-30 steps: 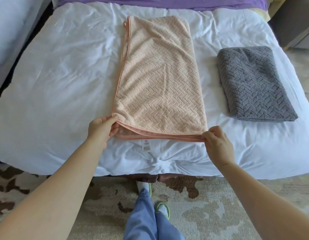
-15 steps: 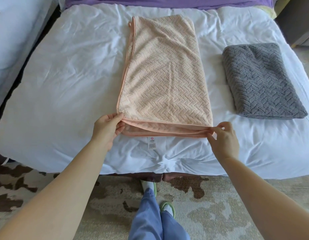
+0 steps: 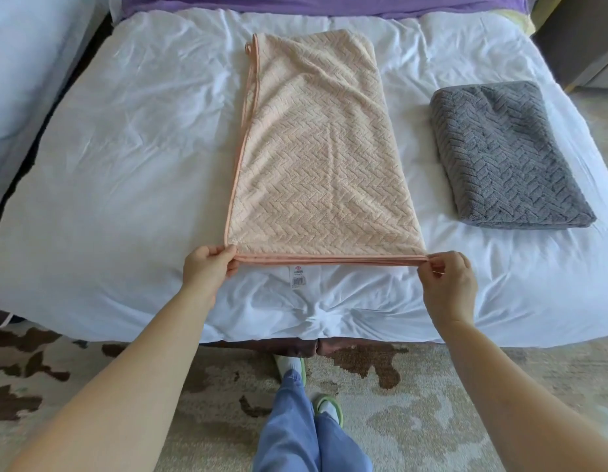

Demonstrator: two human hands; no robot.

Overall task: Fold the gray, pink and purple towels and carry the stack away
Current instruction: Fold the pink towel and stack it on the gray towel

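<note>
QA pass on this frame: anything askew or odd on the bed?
Nothing serious. The pink towel is rumpled toward its far end, and a white label pokes out below its near hem, which the left hand and right hand pinch at the corners. The folded gray towel looks tidy.

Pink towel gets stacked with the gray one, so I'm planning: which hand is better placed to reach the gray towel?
Right, probably. The right hand pinches the pink towel at its near right corner, on the side where the folded gray towel lies; the left hand grips the opposite corner.
</note>
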